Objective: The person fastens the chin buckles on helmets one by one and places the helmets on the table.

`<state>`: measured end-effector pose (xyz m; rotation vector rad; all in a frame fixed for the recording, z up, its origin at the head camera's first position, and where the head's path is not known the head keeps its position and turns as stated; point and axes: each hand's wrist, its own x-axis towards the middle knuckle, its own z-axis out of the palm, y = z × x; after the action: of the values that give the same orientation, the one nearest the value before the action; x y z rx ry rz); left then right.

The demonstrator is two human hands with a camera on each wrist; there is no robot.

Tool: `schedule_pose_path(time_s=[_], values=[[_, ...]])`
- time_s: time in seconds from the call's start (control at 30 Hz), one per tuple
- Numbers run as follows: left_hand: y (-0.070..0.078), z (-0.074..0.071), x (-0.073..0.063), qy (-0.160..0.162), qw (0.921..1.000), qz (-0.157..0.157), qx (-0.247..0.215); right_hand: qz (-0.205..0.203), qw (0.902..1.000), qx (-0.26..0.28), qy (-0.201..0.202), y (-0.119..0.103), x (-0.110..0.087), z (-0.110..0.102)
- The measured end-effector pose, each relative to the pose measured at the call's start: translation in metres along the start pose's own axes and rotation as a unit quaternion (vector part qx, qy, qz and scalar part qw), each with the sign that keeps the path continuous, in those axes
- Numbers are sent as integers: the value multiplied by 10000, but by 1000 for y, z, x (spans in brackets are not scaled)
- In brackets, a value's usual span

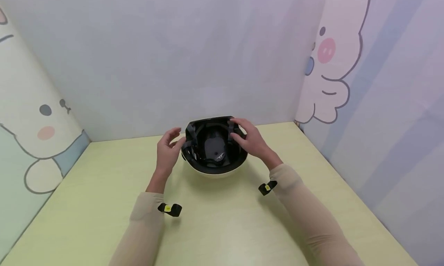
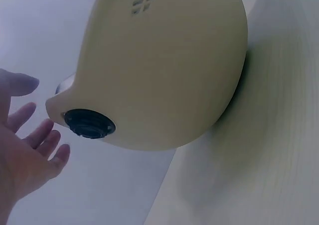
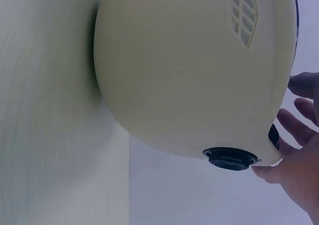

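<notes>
A cream helmet (image 1: pixel 215 175) lies upside down on the table, its black lining (image 1: pixel 215 146) and dark straps (image 1: pixel 191 133) facing up. At its left side is my left hand (image 1: pixel 169 152), fingers spread and loosely bent, the thumb close to the rim. The left wrist view shows this hand (image 2: pixel 27 145) holding nothing, near a round black fitting (image 2: pixel 89 123) on the shell. My right hand (image 1: pixel 253 140) reaches over the right rim, with thumb and index finger apart beside a strap. In the right wrist view its fingers (image 3: pixel 294 128) touch the helmet's edge, partly hidden behind it.
The pale yellow table (image 1: pixel 215 227) meets a plain light wall (image 1: pixel 194 58) just behind the helmet. Side walls carry cartoon animals (image 1: pixel 333 65). Each sleeve has a black band (image 1: pixel 170 209) with a yellow tag.
</notes>
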<state>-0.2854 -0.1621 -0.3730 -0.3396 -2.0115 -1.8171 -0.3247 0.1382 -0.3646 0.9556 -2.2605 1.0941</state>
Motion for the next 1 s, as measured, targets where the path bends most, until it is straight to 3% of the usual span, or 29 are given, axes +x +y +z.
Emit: schedule_pose_path(time_s=[0.17,0.5,0.7,1.0], values=[[-12,-7,-3,-553,9969,-554,-48,80,9996,-153,-241,8,-6,3],[-23,-5,-5,-1351,9821,-1159,-608,626,9969,-87,-463,20,-18,3],[-29,-3,-8,-1482,9771,-1395,-620,775,9958,20,-490,25,-25,2],[-35,-1,-8,-1291,9721,-1743,-890,953,9946,312,-275,31,-26,11]])
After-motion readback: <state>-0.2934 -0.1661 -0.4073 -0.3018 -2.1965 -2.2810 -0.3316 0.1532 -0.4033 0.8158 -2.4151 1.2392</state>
